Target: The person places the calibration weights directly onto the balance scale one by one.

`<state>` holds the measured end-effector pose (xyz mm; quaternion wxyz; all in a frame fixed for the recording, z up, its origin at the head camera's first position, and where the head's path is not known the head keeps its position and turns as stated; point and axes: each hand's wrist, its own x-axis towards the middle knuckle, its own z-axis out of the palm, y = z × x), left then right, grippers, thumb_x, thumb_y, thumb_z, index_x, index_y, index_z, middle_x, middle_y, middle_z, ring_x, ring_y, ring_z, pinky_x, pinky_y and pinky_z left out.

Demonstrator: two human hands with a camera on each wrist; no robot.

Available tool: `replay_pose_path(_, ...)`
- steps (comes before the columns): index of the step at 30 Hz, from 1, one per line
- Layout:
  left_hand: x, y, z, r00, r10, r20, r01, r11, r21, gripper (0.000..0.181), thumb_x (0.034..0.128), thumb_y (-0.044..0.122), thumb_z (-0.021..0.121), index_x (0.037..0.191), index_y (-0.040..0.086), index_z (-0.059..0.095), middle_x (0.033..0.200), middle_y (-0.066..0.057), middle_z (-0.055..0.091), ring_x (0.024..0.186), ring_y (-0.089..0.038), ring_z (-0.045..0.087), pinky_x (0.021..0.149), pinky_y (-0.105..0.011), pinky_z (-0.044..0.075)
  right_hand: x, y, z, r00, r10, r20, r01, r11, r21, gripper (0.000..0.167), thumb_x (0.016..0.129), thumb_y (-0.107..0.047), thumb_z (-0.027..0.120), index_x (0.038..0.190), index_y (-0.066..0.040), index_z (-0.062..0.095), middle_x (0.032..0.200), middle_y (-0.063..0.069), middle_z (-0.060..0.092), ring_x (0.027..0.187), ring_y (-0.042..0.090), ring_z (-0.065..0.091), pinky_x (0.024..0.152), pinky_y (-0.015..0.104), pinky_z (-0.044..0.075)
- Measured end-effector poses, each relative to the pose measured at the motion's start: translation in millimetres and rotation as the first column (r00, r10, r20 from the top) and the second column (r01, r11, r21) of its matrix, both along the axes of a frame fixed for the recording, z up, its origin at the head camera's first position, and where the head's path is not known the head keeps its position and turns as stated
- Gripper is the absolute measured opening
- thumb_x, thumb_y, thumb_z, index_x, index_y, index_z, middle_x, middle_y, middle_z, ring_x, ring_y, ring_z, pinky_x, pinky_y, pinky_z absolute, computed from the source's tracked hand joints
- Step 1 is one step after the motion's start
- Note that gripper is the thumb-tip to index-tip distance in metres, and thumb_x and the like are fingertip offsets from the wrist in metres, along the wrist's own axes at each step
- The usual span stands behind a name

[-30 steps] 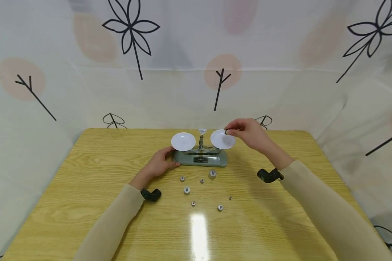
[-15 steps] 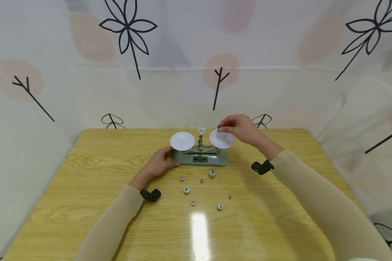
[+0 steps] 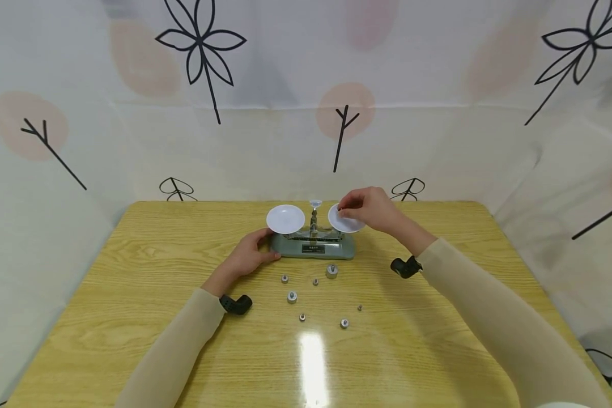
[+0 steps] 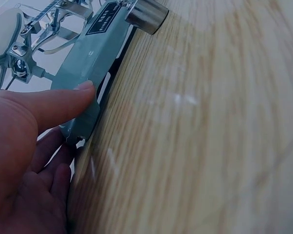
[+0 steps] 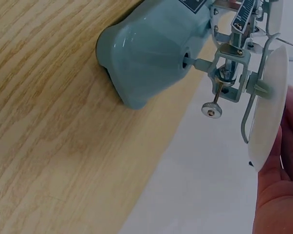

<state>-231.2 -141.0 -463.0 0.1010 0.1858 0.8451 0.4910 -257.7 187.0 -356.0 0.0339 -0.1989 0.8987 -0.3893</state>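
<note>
A balance scale with a grey-green base (image 3: 313,249) and two white pans stands near the table's back edge. At the base's left end my left hand (image 3: 247,255) grips it, the thumb (image 4: 64,105) on the front and the fingers behind. Over the right pan (image 3: 348,225) my right hand (image 3: 372,208) pinches a small metal weight (image 3: 339,208), mostly hidden by the fingertips. The left pan (image 3: 285,219) bears nothing visible. In the right wrist view the right pan (image 5: 270,112) hides the fingertips of the right hand (image 5: 283,195).
Several metal weights of different sizes lie scattered before the scale on the wooden table (image 3: 183,272). The largest weight (image 3: 332,271) stands close to the base, the smallest (image 3: 359,307) to the right. Behind the table hangs a patterned cloth (image 3: 265,147).
My right hand has moved left over the right pan and then down toward its surface with the weight. The left hand stays on the base.
</note>
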Motion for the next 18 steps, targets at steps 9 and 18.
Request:
replay_pose_path(9,-1.4,-1.0,0.9,1.000,0.001,0.008,-0.001,1.000,-0.007,0.061,0.0896,0.013,0.076,0.144,0.005,0.050,0.147,-0.012,0.048,0.142,-0.029,0.037,0.115,-0.045,0.032,0.2,-0.1,-7.3,1.000,0.024,-0.002,-0.024,0.999,0.037,0.010,0.090,-0.015,0.076,0.099,-0.010,0.075,0.100,0.005,0.072,0.088,0.021,0.066,0.076,0.038,0.055)
replay_pose_path(18,-0.3,0.1,1.4,1.000,0.004,-0.004,-0.004,1.000,-0.006,0.061,0.0885,0.010,0.077,0.143,0.003,0.050,0.147,-0.014,0.049,0.141,-0.030,0.037,0.115,-0.046,0.031,3.3,-4.8,-5.7,0.999,0.045,0.002,-0.045,0.997,0.062,0.012,0.090,-0.016,0.076,0.101,-0.010,0.075,0.100,0.004,0.072,0.090,0.021,0.065,0.077,0.038,0.055)
